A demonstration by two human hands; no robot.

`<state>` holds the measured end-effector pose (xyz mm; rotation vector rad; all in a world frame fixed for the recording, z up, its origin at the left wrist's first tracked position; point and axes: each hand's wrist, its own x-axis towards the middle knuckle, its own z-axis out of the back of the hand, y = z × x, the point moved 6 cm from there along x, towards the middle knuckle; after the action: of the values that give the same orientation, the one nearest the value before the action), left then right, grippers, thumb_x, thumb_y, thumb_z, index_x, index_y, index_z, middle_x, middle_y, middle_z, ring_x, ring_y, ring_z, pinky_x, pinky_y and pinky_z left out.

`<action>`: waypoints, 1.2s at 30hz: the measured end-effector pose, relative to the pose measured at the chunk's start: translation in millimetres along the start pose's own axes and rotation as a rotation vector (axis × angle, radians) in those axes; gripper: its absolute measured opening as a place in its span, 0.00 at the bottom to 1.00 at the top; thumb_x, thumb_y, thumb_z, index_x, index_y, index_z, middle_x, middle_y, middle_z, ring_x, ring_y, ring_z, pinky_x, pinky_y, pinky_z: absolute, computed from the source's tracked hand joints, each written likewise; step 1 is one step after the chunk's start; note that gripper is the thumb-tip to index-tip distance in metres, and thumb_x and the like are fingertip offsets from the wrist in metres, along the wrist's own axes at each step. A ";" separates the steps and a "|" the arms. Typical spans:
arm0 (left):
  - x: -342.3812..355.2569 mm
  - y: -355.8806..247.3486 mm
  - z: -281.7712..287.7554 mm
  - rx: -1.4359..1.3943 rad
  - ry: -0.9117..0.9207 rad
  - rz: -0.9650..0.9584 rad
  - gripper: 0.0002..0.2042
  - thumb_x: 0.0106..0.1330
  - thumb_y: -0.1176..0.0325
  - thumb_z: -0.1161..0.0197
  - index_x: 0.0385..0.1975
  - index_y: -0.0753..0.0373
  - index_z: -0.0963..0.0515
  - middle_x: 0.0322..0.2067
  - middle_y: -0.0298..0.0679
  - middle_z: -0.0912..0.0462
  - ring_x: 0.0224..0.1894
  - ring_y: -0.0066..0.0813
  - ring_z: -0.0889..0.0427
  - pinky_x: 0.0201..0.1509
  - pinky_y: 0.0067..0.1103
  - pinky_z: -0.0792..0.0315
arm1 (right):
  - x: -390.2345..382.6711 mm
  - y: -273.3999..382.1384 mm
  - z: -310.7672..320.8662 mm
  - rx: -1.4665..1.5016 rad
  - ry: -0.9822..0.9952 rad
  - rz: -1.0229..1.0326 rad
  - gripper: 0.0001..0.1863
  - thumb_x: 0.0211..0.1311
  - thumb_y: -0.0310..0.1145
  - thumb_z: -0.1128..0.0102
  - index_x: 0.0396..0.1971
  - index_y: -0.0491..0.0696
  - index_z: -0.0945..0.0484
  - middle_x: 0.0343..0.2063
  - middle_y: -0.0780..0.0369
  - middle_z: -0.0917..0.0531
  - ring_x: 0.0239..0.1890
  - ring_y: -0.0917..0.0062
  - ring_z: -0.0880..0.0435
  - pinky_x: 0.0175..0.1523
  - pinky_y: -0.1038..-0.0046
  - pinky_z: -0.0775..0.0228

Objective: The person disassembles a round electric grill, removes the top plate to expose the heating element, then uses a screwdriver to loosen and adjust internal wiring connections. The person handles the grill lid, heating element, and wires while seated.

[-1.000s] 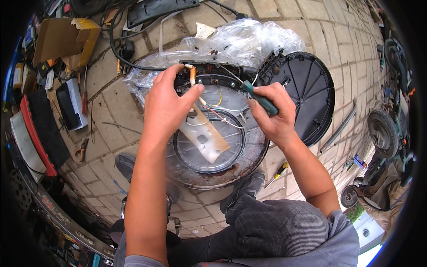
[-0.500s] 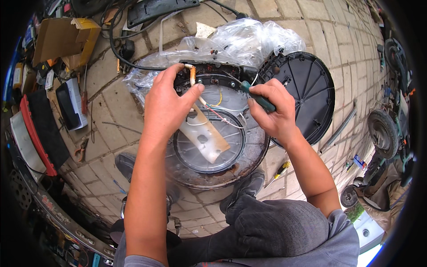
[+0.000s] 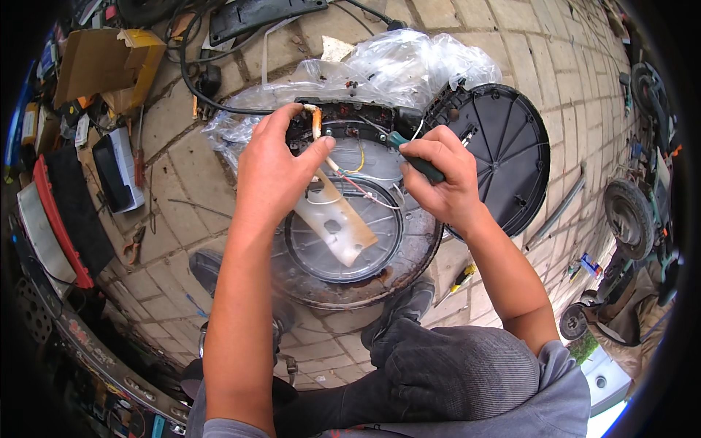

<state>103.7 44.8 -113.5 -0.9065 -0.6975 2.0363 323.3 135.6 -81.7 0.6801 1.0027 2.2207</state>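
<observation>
My right hand (image 3: 449,179) is closed around the green handle of a screwdriver (image 3: 422,158), its thin shaft pointing up-left to the dark rim of a round, rust-stained housing (image 3: 420,252). My left hand (image 3: 274,164) pinches a bent white cable sleeve (image 3: 317,123) with orange-brown stains, thumb at its lower end and forefinger at its upper end. Thin wires (image 3: 372,193) in several colours run from there across the housing. A whitish, yellow-edged strip (image 3: 339,230) with a hole lies over the clear round middle. The screwdriver's tip is hard to make out against the dark rim.
Clear plastic sheeting (image 3: 409,62) is bunched behind the housing, and a black ribbed round cover (image 3: 515,157) lies to its right. A yellow-handled screwdriver (image 3: 464,276) rests near my shoe. Pliers (image 3: 134,244) and a cardboard box (image 3: 102,69) are at left; wheels (image 3: 628,219) stand far right.
My right hand has shifted slightly left with the green-handled screwdriver, its handle now nearer the wires. The left hand stays in place on the cable sleeve.
</observation>
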 end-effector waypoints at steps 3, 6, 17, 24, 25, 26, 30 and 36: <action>-0.3 -1.8 1.0 0.010 -0.004 -0.002 0.30 0.60 0.61 0.25 0.60 0.70 0.25 0.56 0.52 0.19 0.60 0.45 0.20 0.65 0.32 0.28 | -0.1 -4.0 2.7 0.077 -0.040 -0.042 0.14 0.49 0.23 0.31 0.39 0.47 0.16 0.28 0.60 0.22 0.27 0.69 0.21 0.33 0.72 0.28; -0.9 -3.6 1.5 0.014 -0.007 0.008 0.30 0.60 0.62 0.25 0.60 0.70 0.25 0.56 0.52 0.19 0.60 0.45 0.20 0.65 0.32 0.28 | -0.4 -6.9 -5.2 0.090 -0.054 -0.141 0.14 0.50 0.23 0.30 0.39 0.47 0.16 0.28 0.60 0.22 0.27 0.69 0.21 0.33 0.72 0.28; -1.0 -3.8 0.8 0.035 -0.010 0.007 0.31 0.60 0.60 0.25 0.60 0.69 0.25 0.56 0.51 0.19 0.59 0.45 0.19 0.64 0.33 0.27 | -4.6 26.0 -8.1 -0.071 -0.207 0.080 0.17 0.44 0.22 0.27 0.39 0.47 0.16 0.26 0.61 0.22 0.24 0.70 0.21 0.29 0.70 0.28; -1.0 -3.1 1.9 0.053 -0.022 0.003 0.31 0.59 0.60 0.25 0.60 0.68 0.25 0.56 0.51 0.19 0.59 0.45 0.19 0.64 0.33 0.27 | 3.1 10.1 -8.3 0.084 -0.104 -0.176 0.12 0.53 0.25 0.30 0.39 0.44 0.17 0.27 0.58 0.20 0.28 0.69 0.20 0.34 0.73 0.27; -0.7 -3.2 1.6 0.052 -0.022 0.004 0.31 0.59 0.60 0.25 0.60 0.68 0.25 0.56 0.51 0.19 0.59 0.45 0.19 0.64 0.33 0.27 | 5.4 6.5 -10.0 0.116 -0.120 -0.214 0.12 0.53 0.25 0.30 0.39 0.44 0.17 0.28 0.58 0.20 0.28 0.69 0.20 0.34 0.72 0.27; -0.7 -3.4 0.7 0.046 -0.015 0.001 0.31 0.59 0.60 0.25 0.60 0.68 0.25 0.56 0.51 0.19 0.59 0.45 0.19 0.64 0.33 0.27 | 6.2 3.1 -10.5 0.148 -0.137 -0.253 0.12 0.53 0.25 0.30 0.39 0.44 0.17 0.28 0.58 0.20 0.28 0.69 0.20 0.34 0.72 0.27; -0.6 -2.2 1.4 0.041 -0.016 -0.006 0.31 0.59 0.60 0.25 0.60 0.68 0.25 0.56 0.51 0.19 0.59 0.45 0.19 0.64 0.33 0.27 | 4.9 20.2 -4.8 -0.007 -0.186 -0.019 0.13 0.51 0.24 0.29 0.39 0.44 0.17 0.28 0.59 0.19 0.26 0.70 0.20 0.31 0.72 0.27; -0.4 -2.3 1.5 0.046 -0.023 -0.008 0.30 0.59 0.61 0.25 0.60 0.69 0.25 0.56 0.51 0.19 0.58 0.45 0.19 0.64 0.33 0.27 | 9.9 14.6 -5.4 0.023 -0.092 -0.109 0.13 0.50 0.23 0.29 0.39 0.44 0.17 0.26 0.59 0.20 0.25 0.70 0.20 0.31 0.72 0.28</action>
<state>103.7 45.5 -110.8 -0.8542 -0.6625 2.0502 308.4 132.2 -71.4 0.7139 0.9965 2.0678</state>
